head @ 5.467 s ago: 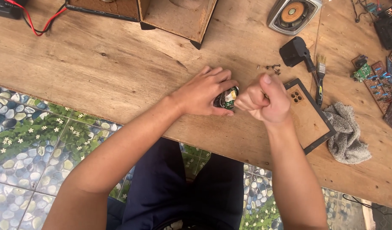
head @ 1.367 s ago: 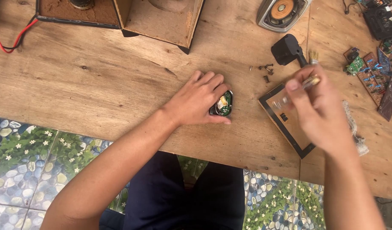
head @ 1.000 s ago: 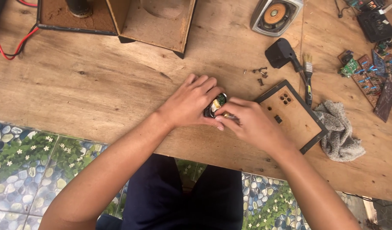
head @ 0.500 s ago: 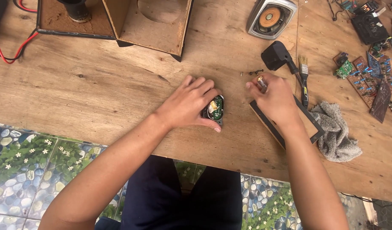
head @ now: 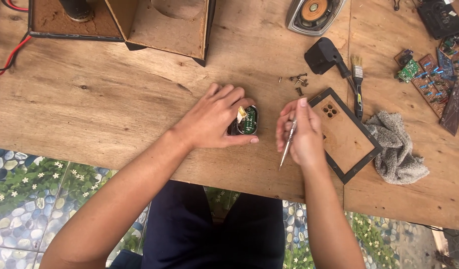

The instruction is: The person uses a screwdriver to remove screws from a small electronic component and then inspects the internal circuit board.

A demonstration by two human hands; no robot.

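Meanwhile, left hand grips the small device near the table edge; right hand pinches a screwdriver.

Shot from a single head-worn camera, aimed almost straight down from above the seated person's lap. Faced the wooden table, with its near edge running across the lower middle and tiled floor visible below. Sat close enough that both forearms rose from the bottom edge and filled much of the frame, left hand and right hand near centre. Cropped the far side of the table at the top, cutting through a wooden box and a speaker. No second view for overlap.
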